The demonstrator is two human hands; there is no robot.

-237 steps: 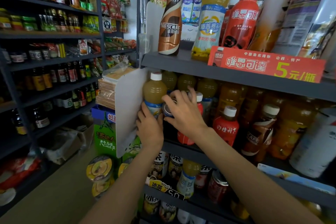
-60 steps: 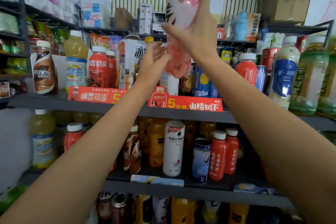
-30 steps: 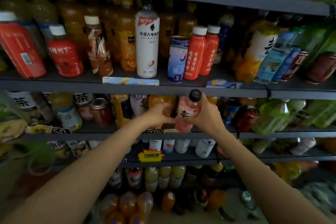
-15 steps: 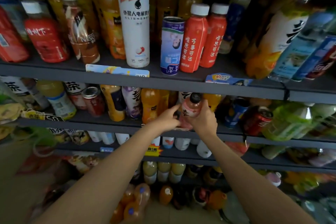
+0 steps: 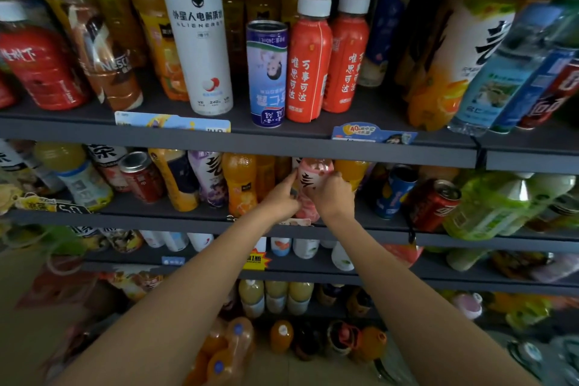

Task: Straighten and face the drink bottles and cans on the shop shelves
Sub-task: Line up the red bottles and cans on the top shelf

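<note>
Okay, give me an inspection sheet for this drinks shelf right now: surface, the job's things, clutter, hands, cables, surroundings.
Surface: dark shelf crowded with bottles and cans.
Job's things: pink bottle on that shelf, label facing out; blue can above stands upside down.
Clutter: red can and green bottles leaning.
Hands: right hand grips the pink bottle; left hand touches its side.
Cables: nothing seen.
Surroundings: more stocked shelves below; price tags on shelf edges.

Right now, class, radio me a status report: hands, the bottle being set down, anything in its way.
Right hand grips pink bottle; left hand touches its side. Bottle upright on middle shelf. Orange bottles close on both sides.
</note>
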